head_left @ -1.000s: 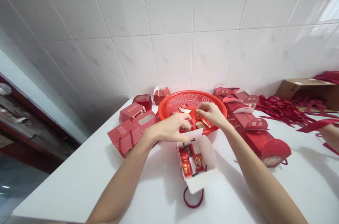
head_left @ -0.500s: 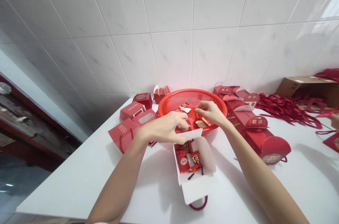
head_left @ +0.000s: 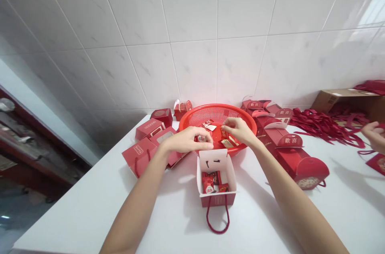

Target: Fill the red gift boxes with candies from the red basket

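My left hand (head_left: 192,138) is curled over the front left of a red mesh basket (head_left: 216,109), its fingers and thumb round a red wrapped candy (head_left: 201,138). Inside the basket, my right hand (head_left: 237,129) has thumb and fingertips pinched together; what they hold, if anything, is too small to name. Red packets and pale-gold wrapped pieces (head_left: 227,142) lie beneath it. An open red box with white inner walls (head_left: 221,199) stands in front of the basket, holding several red wrapped candies (head_left: 208,185). Its dark red cord handle (head_left: 217,231) hangs forward onto the table.
Red boxes (head_left: 148,129) lie left of the basket, and several more (head_left: 309,166) line its right side. Dark red ribbons (head_left: 319,123) are heaped beside a cardboard box (head_left: 341,95). Another person's hand (head_left: 374,136) is at the right edge. A tiled wall stands behind the white table (head_left: 99,206).
The open box has gone from tilted to upright, its cord now in front. My left hand has lifted off its flap and shifted slightly left. The other person's hand reaches further into view.
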`<state>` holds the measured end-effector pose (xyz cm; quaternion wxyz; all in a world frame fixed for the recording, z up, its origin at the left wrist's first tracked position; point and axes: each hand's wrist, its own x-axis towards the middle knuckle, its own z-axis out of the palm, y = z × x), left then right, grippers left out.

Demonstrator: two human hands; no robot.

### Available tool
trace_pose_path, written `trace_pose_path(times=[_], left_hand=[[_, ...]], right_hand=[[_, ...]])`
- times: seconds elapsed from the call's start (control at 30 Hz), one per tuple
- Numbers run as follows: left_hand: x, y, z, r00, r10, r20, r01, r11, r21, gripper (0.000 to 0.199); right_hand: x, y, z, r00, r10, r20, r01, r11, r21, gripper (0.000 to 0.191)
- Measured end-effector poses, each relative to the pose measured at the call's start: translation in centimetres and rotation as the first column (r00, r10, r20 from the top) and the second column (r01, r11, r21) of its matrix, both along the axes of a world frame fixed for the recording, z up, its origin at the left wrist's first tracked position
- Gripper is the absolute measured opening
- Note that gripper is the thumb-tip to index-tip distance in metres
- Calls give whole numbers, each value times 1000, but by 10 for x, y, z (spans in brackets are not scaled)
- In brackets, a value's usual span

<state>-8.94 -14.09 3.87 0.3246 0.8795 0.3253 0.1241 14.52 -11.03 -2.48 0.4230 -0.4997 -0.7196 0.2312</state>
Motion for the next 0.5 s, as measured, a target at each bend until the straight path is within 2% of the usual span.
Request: trace_pose_path(times=[0.17, 0.33, 0.4, 0.5], left_hand=[[-2, 14, -12, 987, 106, 122, -103, 994, -31, 35], [-4, 27, -28, 964, 137, 229, -134, 991, -29, 43], [-6, 33, -35, 963, 144, 229, -142, 989, -29, 44], [-9, 41, -44, 969, 164, 184, -179, 982, 67, 41]], right_hand=[[-1, -1, 1, 1000, 11, 10, -11, 1000, 1, 18], [-3, -1, 2, 1000, 17, 16, -17, 1000, -6, 17], [-3, -1, 2, 1000, 23, 20, -23, 1000, -16, 16], [-3, -2, 2, 999, 27, 25, -26, 999, -33, 15]])
